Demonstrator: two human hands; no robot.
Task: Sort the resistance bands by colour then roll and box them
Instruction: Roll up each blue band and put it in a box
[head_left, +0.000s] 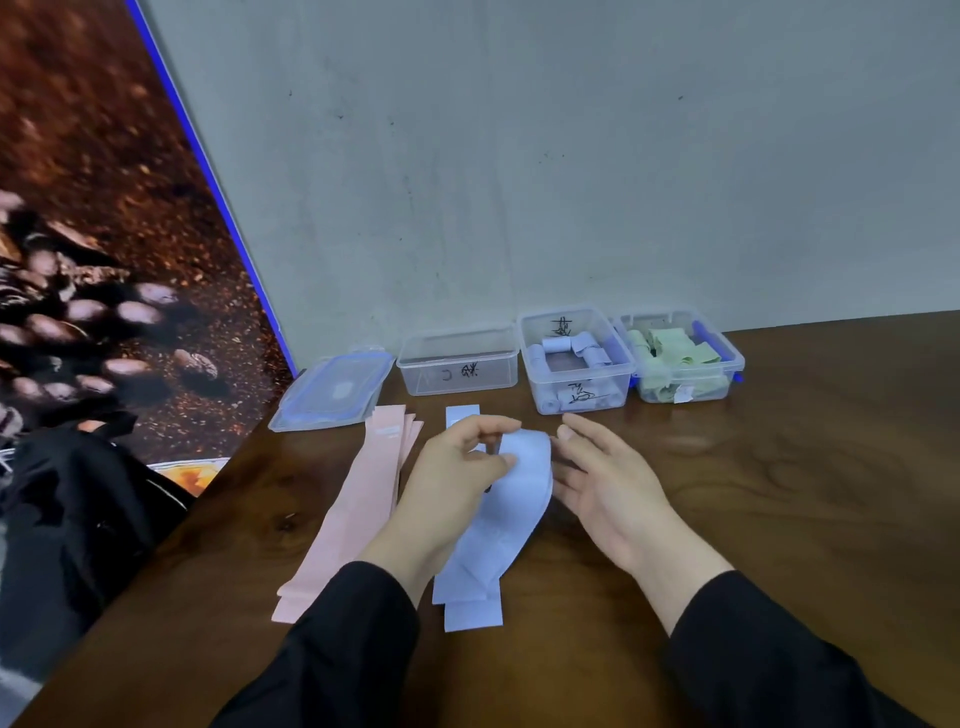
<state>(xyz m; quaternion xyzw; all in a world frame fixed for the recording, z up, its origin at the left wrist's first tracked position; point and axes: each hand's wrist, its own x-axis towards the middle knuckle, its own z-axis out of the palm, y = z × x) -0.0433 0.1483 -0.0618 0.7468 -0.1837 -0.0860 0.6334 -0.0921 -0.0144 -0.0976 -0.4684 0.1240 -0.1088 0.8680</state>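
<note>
The left hand (457, 467) pinches a lifted blue band (514, 499) — grip clamped on its folded end — while the right hand (602, 478) hovers beside it, fingers apart, over the counter (779, 493).

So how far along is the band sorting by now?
Done: green rolls fill the right box, and blue rolls sit in the middle box. In hand: the left hand pinches a blue band, starting its roll; the right hand is open beside it. Left: the pink bands lie flat, their box empty.
</note>
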